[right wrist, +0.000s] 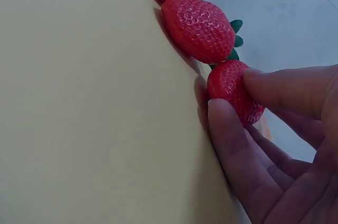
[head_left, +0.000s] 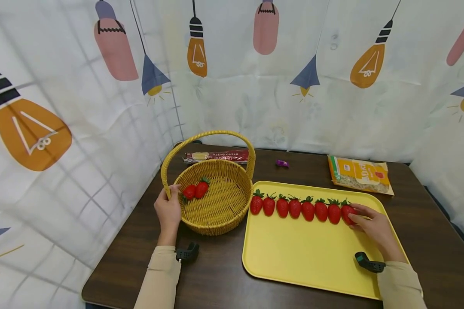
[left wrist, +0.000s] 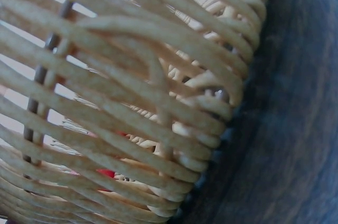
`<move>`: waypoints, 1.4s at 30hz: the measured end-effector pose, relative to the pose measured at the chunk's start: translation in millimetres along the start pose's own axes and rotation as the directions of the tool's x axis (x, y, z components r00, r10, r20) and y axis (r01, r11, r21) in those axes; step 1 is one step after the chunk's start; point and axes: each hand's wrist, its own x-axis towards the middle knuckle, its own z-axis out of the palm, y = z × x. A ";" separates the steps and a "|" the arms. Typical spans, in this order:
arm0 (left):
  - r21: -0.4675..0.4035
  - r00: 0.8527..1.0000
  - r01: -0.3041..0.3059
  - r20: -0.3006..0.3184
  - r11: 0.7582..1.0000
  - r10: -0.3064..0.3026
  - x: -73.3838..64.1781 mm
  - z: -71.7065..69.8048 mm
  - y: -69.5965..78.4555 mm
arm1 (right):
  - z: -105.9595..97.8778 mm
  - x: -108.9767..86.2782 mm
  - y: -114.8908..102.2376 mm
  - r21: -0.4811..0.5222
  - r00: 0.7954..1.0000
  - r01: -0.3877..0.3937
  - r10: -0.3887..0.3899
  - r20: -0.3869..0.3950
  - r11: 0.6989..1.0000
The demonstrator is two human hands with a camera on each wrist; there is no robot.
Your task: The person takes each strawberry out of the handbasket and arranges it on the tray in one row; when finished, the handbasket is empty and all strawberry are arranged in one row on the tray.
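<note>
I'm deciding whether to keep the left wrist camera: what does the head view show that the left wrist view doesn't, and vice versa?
Only the head view: the yellow tray with a row of eight strawberries, the right grip pinching the end one, and the left grip holding the basket near the foot of its handle.

Only the left wrist view: the basket's outer weave close up, with a dark rod crossing its strands.

Both: the basket, dark tabletop and something red, which the wrist view catches only as specks through the weave.
</note>
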 end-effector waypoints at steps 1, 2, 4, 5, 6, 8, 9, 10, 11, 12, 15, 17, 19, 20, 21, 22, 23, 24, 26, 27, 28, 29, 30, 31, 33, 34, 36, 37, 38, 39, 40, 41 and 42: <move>0.000 1.000 0.001 0.000 1.000 -0.001 0.1 -0.2 0.1 | 0.8 0.3 -0.6 -0.010 1.000 0.002 -0.002 0.002 1.000; 0.001 1.000 0.001 0.000 1.000 -0.001 0.2 -0.3 0.1 | 1.6 0.2 -1.6 -0.020 1.000 0.001 -0.001 0.001 1.000; 0.005 1.000 0.001 -0.003 1.000 -0.001 0.4 -0.4 0.3 | 2.6 0.0 -3.3 -0.050 1.000 0.003 -0.003 0.002 0.999; 0.007 1.000 0.001 -0.003 1.000 -0.001 0.6 -0.4 0.1 | 2.6 0.1 -3.7 -0.066 1.000 0.004 -0.003 0.004 0.998; 0.008 1.000 0.001 -0.003 1.000 0.000 0.8 -0.5 0.2 | 2.7 0.0 -4.1 -0.077 1.000 0.002 -0.002 0.005 0.997; 0.011 1.000 -0.002 -0.003 1.000 0.002 1.1 -0.7 0.2 | 2.7 -0.1 -4.7 -0.093 1.000 -0.004 0.005 0.008 0.996; 0.012 1.000 -0.003 -0.002 1.000 0.003 1.3 -0.7 0.1 | 2.6 0.1 -4.6 -0.098 1.000 -0.007 0.008 0.011 0.995; 0.011 1.000 -0.003 -0.001 1.000 0.003 1.4 -0.9 -0.1 | 2.5 0.3 -4.4 -0.100 1.000 -0.011 0.012 0.013 0.995; 0.012 1.000 -0.004 0.000 1.000 0.004 1.6 -0.8 -0.5 | 2.4 0.5 -4.1 -0.100 1.000 -0.013 0.014 0.013 0.995; 0.011 1.000 -0.004 0.001 1.000 0.004 1.6 -1.0 -0.4 | 2.5 0.6 -4.1 -0.098 1.000 -0.014 0.015 0.014 0.995; 0.012 1.000 -0.005 -0.001 1.000 0.005 2.0 -0.9 -1.0 | 2.3 0.9 -3.9 -0.088 1.000 -0.013 0.015 0.014 0.996; 0.013 1.000 -0.005 -0.005 1.000 0.005 2.2 -0.7 -1.1 | 2.3 0.9 -3.9 -0.082 1.000 -0.012 0.013 0.010 0.997; 0.016 1.000 -0.004 -0.009 1.000 0.004 2.5 -0.2 -1.4 | 2.1 0.5 -4.1 -0.106 1.000 -0.009 0.009 -0.001 0.994; 0.013 1.000 -0.002 -0.008 1.000 0.002 2.4 0.0 -1.0 | 1.7 0.1 -4.2 -0.133 1.000 -0.011 0.008 -0.017 0.991; 0.009 1.000 -0.001 -0.006 1.000 0.001 2.4 0.4 -0.6 | 1.3 -0.6 -4.6 -0.162 0.999 -0.014 0.008 -0.039 0.987; 0.006 1.000 0.000 -0.003 1.000 0.000 2.4 0.8 -0.5 | 0.8 -1.3 -5.2 -0.188 0.998 -0.019 0.008 -0.062 0.982; 0.000 1.000 0.001 -0.001 1.000 -0.001 2.3 1.1 -0.1 | 0.1 -2.0 -5.7 -0.213 0.996 -0.023 0.005 -0.086 0.977; -0.006 1.000 0.002 0.002 1.000 -0.002 2.1 1.4 0.4 | -0.2 -3.0 -6.3 -0.233 0.994 -0.027 0.000 -0.113 0.972; -0.012 1.000 0.005 0.007 1.000 -0.005 1.6 1.8 1.0 | -0.8 -4.8 -8.1 -0.242 0.985 -0.029 -0.014 -0.173 0.970; -0.010 1.000 0.006 0.008 1.000 -0.006 1.4 1.9 0.8 | -0.6 -5.5 -9.3 -0.228 0.980 -0.025 -0.022 -0.200 0.973; -0.007 1.000 0.009 0.009 1.000 -0.009 1.1 1.8 0.6 | 0.2 -5.9 -10.8 -0.213 0.974 -0.015 -0.034 -0.225 0.977; -0.005 1.000 0.011 0.010 1.000 -0.011 0.8 1.7 0.6 | 1.3 -6.3 -12.7 -0.199 0.968 -0.007 -0.044 -0.248 0.980; -0.001 1.000 0.013 0.011 1.000 -0.013 0.5 1.6 0.4 | 2.9 -6.6 -15.2 -0.186 0.961 0.002 -0.053 -0.270 0.983; 0.001 1.000 0.014 0.012 1.000 -0.014 0.3 1.5 0.3 | 5.2 -6.6 -18.2 -0.168 0.957 0.010 -0.058 -0.285 0.986; -0.004 1.000 0.013 0.012 1.000 -0.013 0.0 1.1 0.6 | 12.7 -6.1 -25.5 -0.142 0.952 0.029 -0.071 -0.298 0.989; -0.006 1.000 0.012 0.011 1.000 -0.012 0.0 1.0 0.8 | 17.9 -5.8 -30.0 -0.130 0.954 0.050 -0.086 -0.288 0.990; -0.014 1.000 0.009 0.007 1.000 -0.009 0.0 0.8 1.4 | 30.1 -5.2 -39.4 -0.114 0.962 0.097 -0.123 -0.246 0.989; -0.016 1.000 0.010 0.005 1.000 -0.010 0.0 0.6 1.6 | 37.3 -4.9 -44.4 -0.107 0.965 0.125 -0.146 -0.217 0.986; -0.019 1.000 0.010 0.004 1.000 -0.010 0.0 0.5 1.7 | 44.9 -4.8 -49.6 -0.108 0.967 0.157 -0.175 -0.186 0.982; -0.018 1.000 0.011 0.003 1.000 -0.011 -0.1 0.4 1.7 | 52.5 -4.7 -55.1 -0.104 0.968 0.188 -0.202 -0.152 0.977; -0.020 1.000 0.013 0.002 1.000 -0.013 -0.2 0.2 1.8 | 60.2 -4.2 -60.6 -0.095 0.966 0.218 -0.228 -0.118 0.971; -0.022 1.000 0.016 0.003 1.000 -0.016 -0.3 0.0 1.7 | 67.9 -3.9 -66.1 -0.099 0.964 0.241 -0.250 -0.089 0.965; -0.023 1.000 0.019 0.003 1.000 -0.019 -0.5 -0.2 1.5 | 75.5 -3.1 -71.4 -0.099 0.961 0.262 -0.268 -0.061 0.960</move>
